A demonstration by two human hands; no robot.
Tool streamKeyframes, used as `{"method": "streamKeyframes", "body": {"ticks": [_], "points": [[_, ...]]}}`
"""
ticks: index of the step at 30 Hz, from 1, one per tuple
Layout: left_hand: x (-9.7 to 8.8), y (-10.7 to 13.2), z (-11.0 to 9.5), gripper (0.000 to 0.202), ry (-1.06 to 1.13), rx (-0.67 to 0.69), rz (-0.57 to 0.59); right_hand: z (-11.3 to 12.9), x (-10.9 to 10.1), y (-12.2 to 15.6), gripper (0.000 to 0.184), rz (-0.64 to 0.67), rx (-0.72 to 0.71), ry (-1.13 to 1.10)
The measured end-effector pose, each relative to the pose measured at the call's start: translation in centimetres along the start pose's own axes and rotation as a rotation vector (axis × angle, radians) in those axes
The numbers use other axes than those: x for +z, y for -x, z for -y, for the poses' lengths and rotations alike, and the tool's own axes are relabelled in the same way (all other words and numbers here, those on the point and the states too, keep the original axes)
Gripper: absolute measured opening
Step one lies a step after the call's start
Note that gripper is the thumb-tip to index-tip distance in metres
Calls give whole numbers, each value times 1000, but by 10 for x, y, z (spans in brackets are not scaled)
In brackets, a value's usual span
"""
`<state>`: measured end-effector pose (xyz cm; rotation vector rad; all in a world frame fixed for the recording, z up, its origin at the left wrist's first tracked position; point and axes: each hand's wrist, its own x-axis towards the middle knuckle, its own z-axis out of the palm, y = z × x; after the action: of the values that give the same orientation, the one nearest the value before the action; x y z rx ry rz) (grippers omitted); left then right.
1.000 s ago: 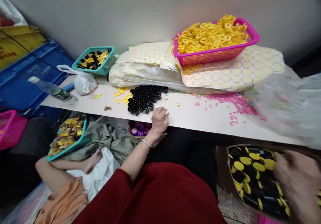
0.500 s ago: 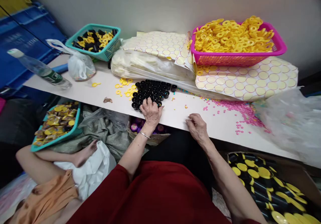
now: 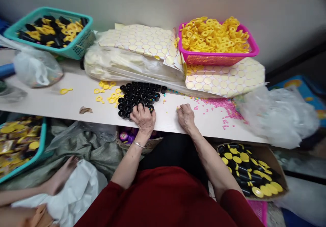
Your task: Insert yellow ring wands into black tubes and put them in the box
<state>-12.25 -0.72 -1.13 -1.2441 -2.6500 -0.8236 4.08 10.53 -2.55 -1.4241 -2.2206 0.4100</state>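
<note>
A tight cluster of small black plastic cups [image 3: 134,93] stands upright on the white table, open ends up; a few hold coloured bits. At the cluster's front edge, my left hand [image 3: 144,118] has its fingers curled down onto the nearest cups, and its fingertips are partly hidden. My right hand [image 3: 186,116] rests near the table's front edge, fingers pinched together, with a tiny pale speck at the tips. Pink beads [image 3: 224,105] lie scattered to its right. Yellow ring-ended pieces [image 3: 99,90] lie loose left of the cups.
Behind stand a pink basket [image 3: 219,58] of yellow pieces, sticker sheets [image 3: 142,38] and a teal basket [image 3: 78,45]. Plastic bags [image 3: 282,115] crowd the right end. Below right is a carton [image 3: 282,172] of yellow-lidded black tubes. Another person's bare leg [image 3: 57,177] is at lower left.
The view has swung right, so the table's things sit further left. My right hand has moved slightly inward, towards the cups; my left hand stays at the front of the cluster.
</note>
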Motion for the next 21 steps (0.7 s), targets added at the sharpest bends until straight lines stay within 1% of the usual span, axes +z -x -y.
{"method": "streamKeyframes", "body": {"ticks": [3,7,8,10,13,17,21], "points": [[5,-1,6,26,33,25,-50,-23,-14,1,20,-103,36,-25],[9,-4,11,35,67,41,-68,-66,-40,8,19,-251,185,47],[9,-5,12,38,69,39,-58,-74,-44,10,19,-269,232,72],[9,-7,12,41,61,33,-38,-84,-50,15,19,-261,309,103],[8,-7,12,37,37,47,-44,-84,-50,19,22,-203,349,129],[9,-4,14,29,12,100,-88,-75,-51,17,25,-158,350,203],[10,2,13,27,-61,155,-137,-71,-53,11,23,-90,323,263]]}}
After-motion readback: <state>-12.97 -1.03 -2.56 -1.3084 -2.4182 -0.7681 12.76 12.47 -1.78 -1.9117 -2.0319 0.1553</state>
